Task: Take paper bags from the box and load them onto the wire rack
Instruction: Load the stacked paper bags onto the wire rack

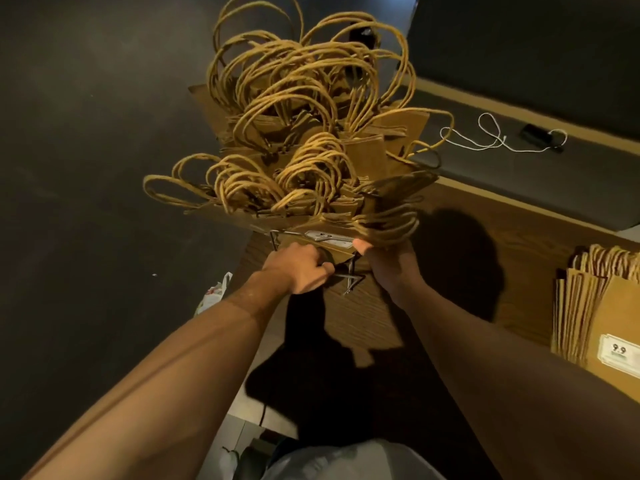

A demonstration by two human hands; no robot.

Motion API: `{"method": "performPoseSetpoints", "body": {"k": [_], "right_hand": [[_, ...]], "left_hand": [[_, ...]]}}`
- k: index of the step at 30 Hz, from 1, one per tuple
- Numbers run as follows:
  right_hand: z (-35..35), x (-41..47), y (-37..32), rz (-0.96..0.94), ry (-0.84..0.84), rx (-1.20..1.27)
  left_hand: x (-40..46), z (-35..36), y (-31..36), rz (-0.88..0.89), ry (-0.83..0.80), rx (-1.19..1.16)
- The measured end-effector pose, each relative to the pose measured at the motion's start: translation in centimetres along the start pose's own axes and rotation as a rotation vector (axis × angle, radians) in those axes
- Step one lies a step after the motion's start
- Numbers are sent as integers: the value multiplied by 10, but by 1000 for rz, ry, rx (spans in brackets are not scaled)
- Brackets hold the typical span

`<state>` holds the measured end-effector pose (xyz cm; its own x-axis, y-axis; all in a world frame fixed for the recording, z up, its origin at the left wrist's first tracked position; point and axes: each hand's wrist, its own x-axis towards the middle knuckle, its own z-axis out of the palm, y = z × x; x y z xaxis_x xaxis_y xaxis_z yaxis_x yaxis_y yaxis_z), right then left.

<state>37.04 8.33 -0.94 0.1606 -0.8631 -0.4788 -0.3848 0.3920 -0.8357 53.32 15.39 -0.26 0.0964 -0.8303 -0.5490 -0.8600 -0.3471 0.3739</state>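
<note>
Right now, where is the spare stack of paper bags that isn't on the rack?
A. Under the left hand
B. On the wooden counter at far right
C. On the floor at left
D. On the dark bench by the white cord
B: the spare stack of bags lies flat on the wooden counter at the right edge, apart from the wire rack.

left hand (300, 268): arm outstretched, fingers curled, gripping | right hand (391, 261): arm outstretched, thumb up, gripping
</note>
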Motion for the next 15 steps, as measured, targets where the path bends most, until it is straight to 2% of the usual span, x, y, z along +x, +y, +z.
{"method": "performPoseSetpoints", "body": {"k": [6,11,15], "right_hand": [[-9,-1,-5,-47,-75,-147],[-38,-2,-6,-67,11,-232],[-84,-10,-2,-19,78,-126]], "left_hand": [[-12,-3,20,67,62,-67],[-11,4,62,212,120,3],[-3,20,124,243,84,-78]]}}
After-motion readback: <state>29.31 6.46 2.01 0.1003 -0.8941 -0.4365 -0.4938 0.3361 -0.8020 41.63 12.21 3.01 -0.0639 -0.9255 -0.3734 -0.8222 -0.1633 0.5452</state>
